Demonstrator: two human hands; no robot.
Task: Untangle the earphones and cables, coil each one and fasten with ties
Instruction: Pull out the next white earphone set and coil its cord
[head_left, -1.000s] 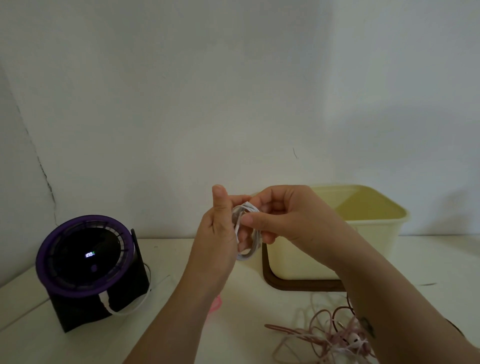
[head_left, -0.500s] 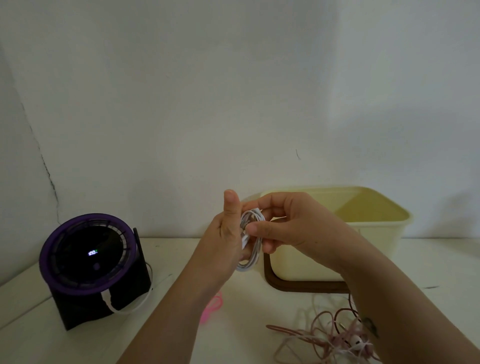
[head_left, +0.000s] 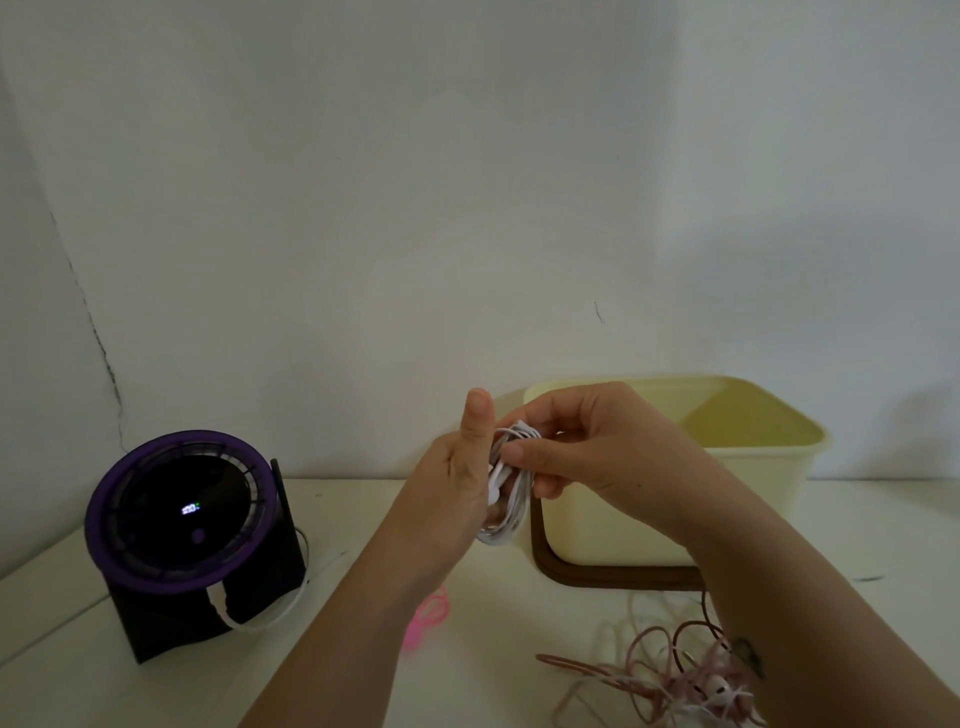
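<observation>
Raised together, left hand (head_left: 457, 483) and right hand (head_left: 587, 447) both pinch the white coiled cable (head_left: 511, 493).

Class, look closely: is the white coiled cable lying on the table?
No, the left hand and right hand hold the white coiled cable up above the table.

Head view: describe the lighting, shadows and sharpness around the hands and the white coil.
Head view: dim, even light, no glare; only the fan's display glows. Head view: soft shadow on the wall right of the cream tub. Head view: left hand, right hand and white cable coil fairly sharp; pink cable tangle softer.
</observation>
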